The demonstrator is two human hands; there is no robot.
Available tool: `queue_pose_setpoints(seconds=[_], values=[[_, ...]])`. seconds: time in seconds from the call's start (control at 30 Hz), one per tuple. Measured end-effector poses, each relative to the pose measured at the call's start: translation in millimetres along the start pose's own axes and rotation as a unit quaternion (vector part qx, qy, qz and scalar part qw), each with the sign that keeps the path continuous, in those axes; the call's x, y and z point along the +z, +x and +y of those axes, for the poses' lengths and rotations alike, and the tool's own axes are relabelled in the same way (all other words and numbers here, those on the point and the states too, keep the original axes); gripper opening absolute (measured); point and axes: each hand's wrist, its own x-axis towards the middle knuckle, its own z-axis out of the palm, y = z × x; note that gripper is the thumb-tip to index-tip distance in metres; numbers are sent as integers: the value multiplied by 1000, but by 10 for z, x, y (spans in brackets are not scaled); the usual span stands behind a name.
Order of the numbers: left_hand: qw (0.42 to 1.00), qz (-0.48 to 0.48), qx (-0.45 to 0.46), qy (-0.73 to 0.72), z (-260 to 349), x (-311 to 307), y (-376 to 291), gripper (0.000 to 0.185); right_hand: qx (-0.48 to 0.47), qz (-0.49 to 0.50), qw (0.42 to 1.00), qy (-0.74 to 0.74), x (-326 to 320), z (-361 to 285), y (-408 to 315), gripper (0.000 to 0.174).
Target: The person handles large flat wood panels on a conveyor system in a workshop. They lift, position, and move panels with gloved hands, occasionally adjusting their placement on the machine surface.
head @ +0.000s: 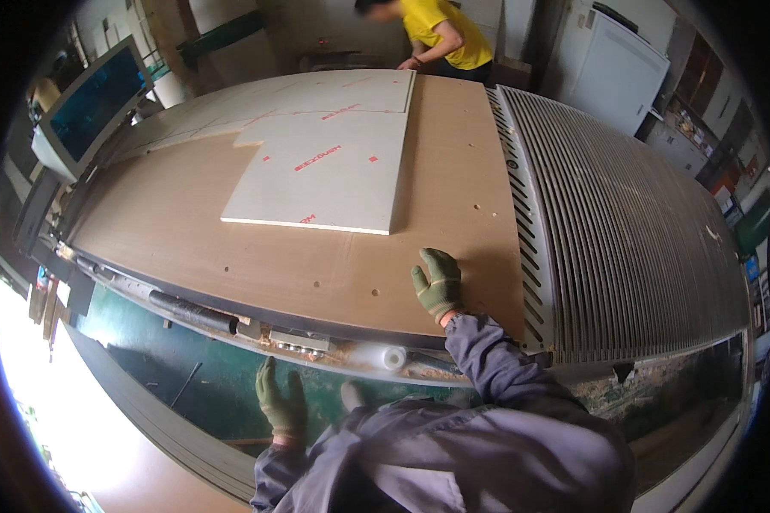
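My right hand (439, 282), in a green work glove, is over the right part of a brown machine bed (282, 263), near its front edge. It holds nothing, thumb and fingers apart; whether it touches the bed I cannot tell. My left hand (281, 399), gloved alike, hangs before the machine's front edge, empty and with fingers apart. Beyond my right hand lies a white sheet panel (321, 186) with red printing and a notch cut in its left side. Behind it a second white panel (359, 90) stretches along the far side.
A person in a yellow shirt (446, 32) leans at the far edge, one hand by the far panel. A ribbed metal roller table (622, 211) adjoins on the right. At left stands a monitor (93, 102). Black pipe (192, 311) and fittings line the front edge.
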Motion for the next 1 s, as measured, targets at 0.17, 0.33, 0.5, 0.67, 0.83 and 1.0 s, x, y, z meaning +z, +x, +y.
queue_pose_setpoints(seconds=[0.17,0.33,0.5,0.67,0.83,1.0], values=[[1000,24,20,4,-88,23,288,50,-4,-12,999,-32,5,-5,-4,47],[999,32,32,16,-152,33,521,49,-6,-40,997,-71,34,-7,-11,54],[999,26,27,10,-252,73,684,50,5,-103,990,-99,127,-8,116,64],[999,35,33,18,-370,98,786,49,18,-215,967,-137,294,-99,488,79],[999,31,34,25,-465,148,933,52,61,-316,928,-188,530,-198,909,92],[998,15,57,34,-545,208,1225,52,73,-369,902,-212,854,-217,1132,96]])
